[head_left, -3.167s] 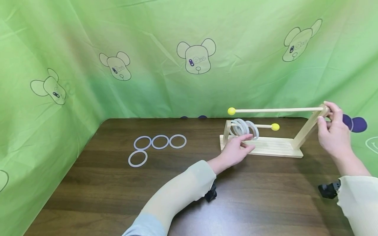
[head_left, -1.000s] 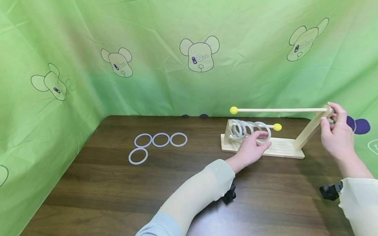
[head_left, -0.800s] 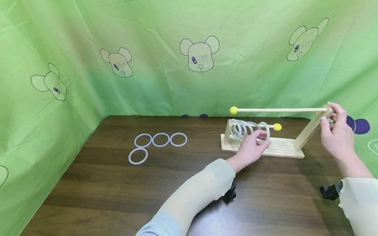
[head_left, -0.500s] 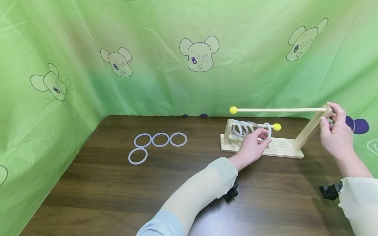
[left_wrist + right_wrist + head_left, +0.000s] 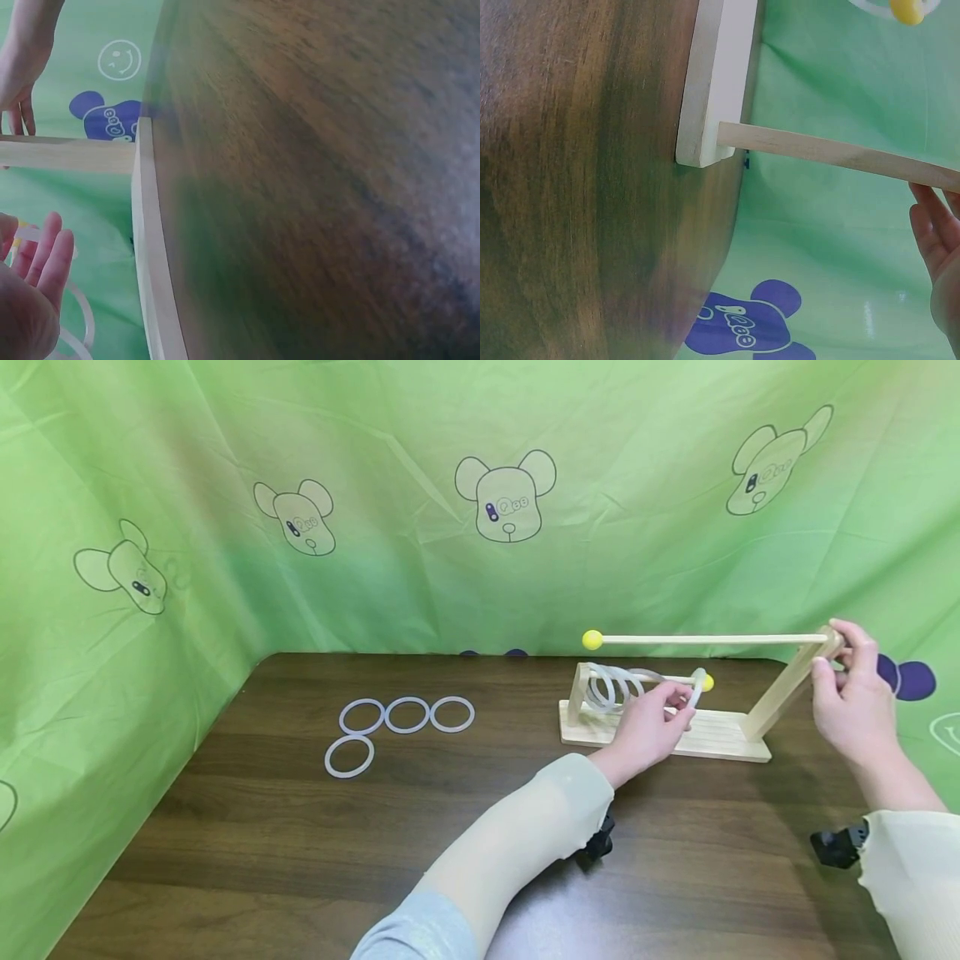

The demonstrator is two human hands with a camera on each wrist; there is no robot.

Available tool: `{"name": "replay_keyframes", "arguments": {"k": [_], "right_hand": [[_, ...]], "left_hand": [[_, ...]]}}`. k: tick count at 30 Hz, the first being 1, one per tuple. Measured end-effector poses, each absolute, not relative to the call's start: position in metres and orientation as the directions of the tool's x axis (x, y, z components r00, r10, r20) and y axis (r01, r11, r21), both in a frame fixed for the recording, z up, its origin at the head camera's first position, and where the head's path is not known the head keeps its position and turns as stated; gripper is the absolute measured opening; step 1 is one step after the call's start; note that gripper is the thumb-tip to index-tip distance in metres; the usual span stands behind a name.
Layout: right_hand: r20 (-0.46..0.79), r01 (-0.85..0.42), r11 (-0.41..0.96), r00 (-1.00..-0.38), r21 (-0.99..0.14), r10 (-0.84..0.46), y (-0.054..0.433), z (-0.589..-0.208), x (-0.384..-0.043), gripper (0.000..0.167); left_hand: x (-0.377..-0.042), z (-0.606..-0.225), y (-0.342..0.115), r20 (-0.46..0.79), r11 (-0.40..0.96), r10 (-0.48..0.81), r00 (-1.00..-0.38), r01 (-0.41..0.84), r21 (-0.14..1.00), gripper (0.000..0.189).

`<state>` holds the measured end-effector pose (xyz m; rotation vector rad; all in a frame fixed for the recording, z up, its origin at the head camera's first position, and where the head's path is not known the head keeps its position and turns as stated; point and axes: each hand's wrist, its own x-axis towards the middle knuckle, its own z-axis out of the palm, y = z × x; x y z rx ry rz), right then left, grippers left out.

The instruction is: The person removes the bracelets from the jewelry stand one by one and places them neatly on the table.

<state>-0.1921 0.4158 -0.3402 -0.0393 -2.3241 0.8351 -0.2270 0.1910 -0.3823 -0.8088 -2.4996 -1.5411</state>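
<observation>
White ring [image 5: 698,687] leans up from the left hand [image 5: 651,725], lower edge pinched.

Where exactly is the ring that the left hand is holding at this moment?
In the head view, the ring is right of centre, pinched by the left hand beside the yellow ball that ends the lower rod.

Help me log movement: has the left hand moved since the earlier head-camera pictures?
Yes. In the head view, the left hand has moved right along the wooden stand, and the ring it pinches is now at the lower yellow ball.
</observation>
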Motion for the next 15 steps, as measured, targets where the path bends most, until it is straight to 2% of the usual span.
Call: {"name": "replay_keyframes", "arguments": {"k": [15], "right_hand": [[0.591,-0.195,0.791,-0.769,-0.580,0.243,0.413,-0.339,-0.192,0.051]], "left_hand": [[-0.215,-0.373,0.182,0.370,0.285,0.463,-0.805,0.531,0.798,0.009]]}}
